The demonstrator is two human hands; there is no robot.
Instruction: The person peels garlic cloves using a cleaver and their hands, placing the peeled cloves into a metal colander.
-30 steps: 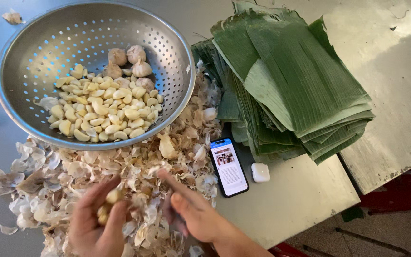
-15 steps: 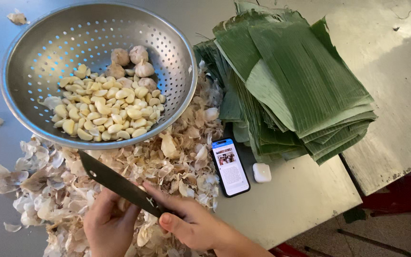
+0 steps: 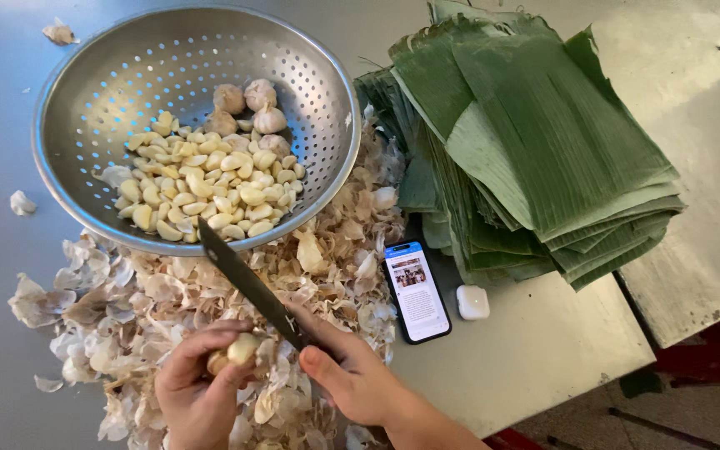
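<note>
While left hand [image 3: 197, 387] pinches garlic clove [image 3: 242, 348], right hand [image 3: 347, 375] grips knife [image 3: 247, 279]; phone [image 3: 417, 291], small white case [image 3: 472, 302] right of hands.

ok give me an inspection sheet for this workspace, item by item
surface: grey metal table, a second scuffed metal top abutting at right.
job's things: garlic clove in left hand; black knife in right hand, blade pointing toward the colander of peeled cloves and a few whole bulbs.
clutter: heap of garlic skins; stack of banana leaves; phone, screen lit; small white case.
fingers: left closed round the clove, right round the knife handle.
cables: nothing seen.
surroundings: dark floor, red object at lower right.
</note>
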